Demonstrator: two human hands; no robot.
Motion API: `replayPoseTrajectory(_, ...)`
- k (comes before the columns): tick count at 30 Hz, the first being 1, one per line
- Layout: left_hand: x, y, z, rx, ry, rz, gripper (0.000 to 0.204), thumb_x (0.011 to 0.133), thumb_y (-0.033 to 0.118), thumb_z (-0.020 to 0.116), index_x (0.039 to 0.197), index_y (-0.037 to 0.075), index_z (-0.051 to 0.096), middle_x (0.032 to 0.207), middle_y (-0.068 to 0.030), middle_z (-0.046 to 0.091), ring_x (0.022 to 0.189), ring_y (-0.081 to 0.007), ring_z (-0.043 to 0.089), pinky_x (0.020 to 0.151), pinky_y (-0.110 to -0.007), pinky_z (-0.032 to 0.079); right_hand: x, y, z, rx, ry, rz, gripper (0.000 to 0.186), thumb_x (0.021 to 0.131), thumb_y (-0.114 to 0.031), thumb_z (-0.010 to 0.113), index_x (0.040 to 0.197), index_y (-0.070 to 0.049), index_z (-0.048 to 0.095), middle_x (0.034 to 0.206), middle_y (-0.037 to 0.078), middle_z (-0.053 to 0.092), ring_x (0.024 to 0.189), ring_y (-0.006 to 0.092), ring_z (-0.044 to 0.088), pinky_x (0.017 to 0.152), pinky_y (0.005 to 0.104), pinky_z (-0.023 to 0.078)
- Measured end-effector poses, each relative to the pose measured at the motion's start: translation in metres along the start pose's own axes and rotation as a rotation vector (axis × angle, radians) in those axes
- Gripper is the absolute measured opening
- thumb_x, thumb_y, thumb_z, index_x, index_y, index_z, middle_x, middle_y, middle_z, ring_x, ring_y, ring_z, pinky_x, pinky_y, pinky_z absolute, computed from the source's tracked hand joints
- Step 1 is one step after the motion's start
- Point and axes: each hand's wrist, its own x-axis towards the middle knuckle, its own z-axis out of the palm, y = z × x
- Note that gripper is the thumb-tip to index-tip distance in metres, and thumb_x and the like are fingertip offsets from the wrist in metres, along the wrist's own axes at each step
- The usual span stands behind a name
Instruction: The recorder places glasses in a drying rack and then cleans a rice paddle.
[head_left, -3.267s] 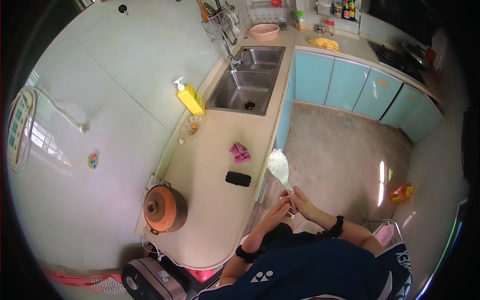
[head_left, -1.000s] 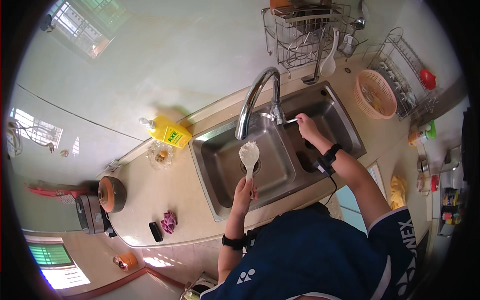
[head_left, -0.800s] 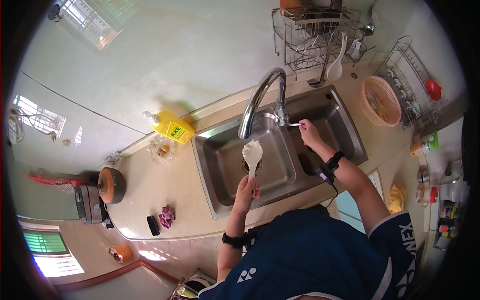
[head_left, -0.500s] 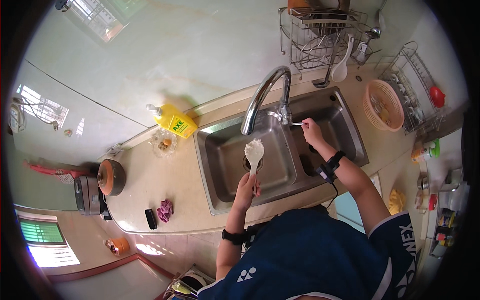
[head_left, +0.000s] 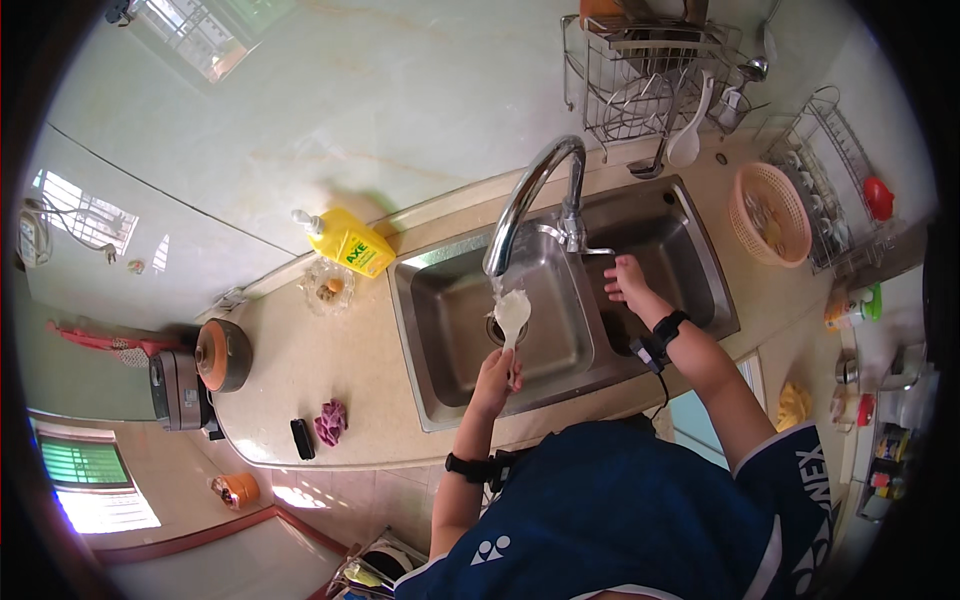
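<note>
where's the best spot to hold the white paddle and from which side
Probably by its slim handle, from the near side, as the left hand does: the handle points away from the faucet, while the broad head faces the spout.

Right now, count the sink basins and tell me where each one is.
2: the left basin, beneath the white paddle in the left hand; the right basin, beneath the right hand. No others show.

The double sink (head_left: 560, 345), tap (head_left: 512, 212) and lidded pot (head_left: 228, 358) mark a kitchen.
</note>
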Motion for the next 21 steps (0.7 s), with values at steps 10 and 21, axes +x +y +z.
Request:
replayPoseTrajectory(10, -0.001, -0.005, -0.004, -0.023, 0.048, -0.142, 0.02, 0.082, 0.018, 0.039, 0.092, 0.0, 0.041, 0.074, -0.0064, 0.05, 0.052, -0.0142, 0.05, 0.046, -0.023, 0.039, 0.089, 0.155, -0.023, -1.211, -0.462, 0.041, 0.044, 0.062, -0.014, 0.053, 0.103, 0.0, 0.05, 0.102, 0.025, 0.05, 0.092, 0.0318, 0.051, 0.078, 0.0353, 0.042)
replayPoseTrajectory(21, 0.012, -0.003, -0.014, 0.173, -0.003, -0.224, 0.017, 0.079, 0.014, 0.041, 0.09, 0.001, 0.044, 0.066, -0.0039, 0.048, 0.049, -0.0104, 0.045, 0.043, -0.022, 0.034, 0.027, 0.035, -0.036, -0.858, -0.377, -0.135, 0.048, 0.057, -0.021, 0.056, 0.098, 0.004, 0.052, 0.089, 0.02, 0.056, 0.086, 0.0292, 0.054, 0.074, 0.0311, 0.043)
